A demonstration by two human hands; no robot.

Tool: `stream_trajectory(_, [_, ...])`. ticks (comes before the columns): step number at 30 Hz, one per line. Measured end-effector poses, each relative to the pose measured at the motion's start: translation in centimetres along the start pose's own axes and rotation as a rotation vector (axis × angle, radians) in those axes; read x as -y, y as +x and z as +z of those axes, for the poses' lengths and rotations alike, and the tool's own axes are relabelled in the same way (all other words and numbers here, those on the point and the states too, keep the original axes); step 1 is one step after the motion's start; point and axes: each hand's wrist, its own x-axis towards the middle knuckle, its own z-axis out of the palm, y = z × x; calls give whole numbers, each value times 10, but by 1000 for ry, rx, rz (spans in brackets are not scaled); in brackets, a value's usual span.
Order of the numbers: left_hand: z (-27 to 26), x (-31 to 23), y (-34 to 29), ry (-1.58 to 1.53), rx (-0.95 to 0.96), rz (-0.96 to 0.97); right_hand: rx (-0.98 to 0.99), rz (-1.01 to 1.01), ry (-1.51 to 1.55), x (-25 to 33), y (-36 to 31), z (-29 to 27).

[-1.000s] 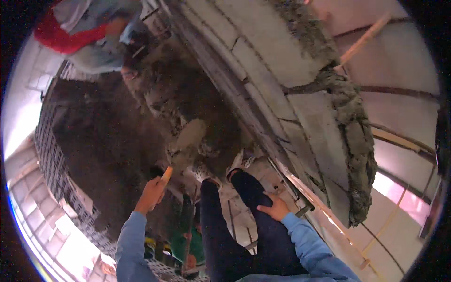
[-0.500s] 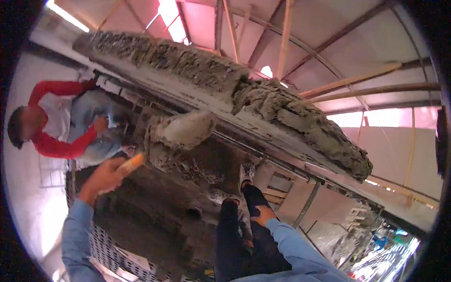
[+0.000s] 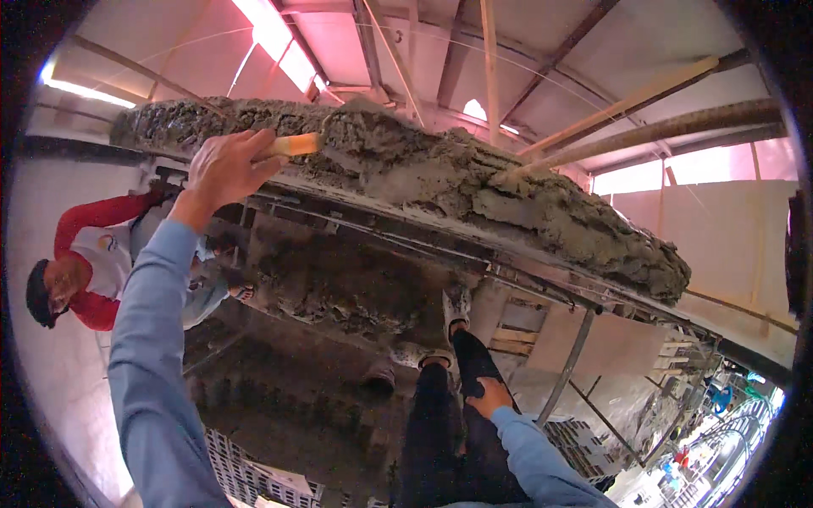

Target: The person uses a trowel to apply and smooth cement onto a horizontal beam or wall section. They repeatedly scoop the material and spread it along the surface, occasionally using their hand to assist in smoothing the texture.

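My left hand (image 3: 227, 173) is closed round the yellow-orange handle of a trowel (image 3: 295, 145), raised at the ledge. Past the handle, the trowel's blade cannot be made out against grey wet mortar (image 3: 406, 169), heaped in a thick rough layer along the long ledge (image 3: 339, 195). My right hand (image 3: 489, 398) rests on my dark trouser leg near the knee, fingers apart, with no tool in it. Below the ledge, more dark wet mortar (image 3: 339, 288) lies in front of my feet.
A person in red sleeves and a dark cap (image 3: 85, 284) sits close at the left. Wooden poles (image 3: 491, 76) and roof beams stand behind the ledge. A slanting metal post (image 3: 566, 364) is at the right, with perforated blocks (image 3: 254, 474) at lower left.
My left hand has risen with the trowel from below the ledge to the mortar on top. The mortar lump on the trowel no longer shows separately. My right hand stays on my leg.
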Motion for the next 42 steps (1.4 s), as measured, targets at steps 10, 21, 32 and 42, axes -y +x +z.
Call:
stream_trajectory(10, [-29,-5,-38,113,-263,-13,69,25,-30,-2,12,-26])
stream_trajectory(21, [-40,-2,-98,84,-194,-104,55,41,-55,3,25,-39])
stream_trajectory(32, [-45,4,-184,1,-85,-108,60,24,-56,6,24,-43])
stream_trajectory(42, [-20,-10,-108,-32,-104,-68,17,12,-32,-12,31,-41])
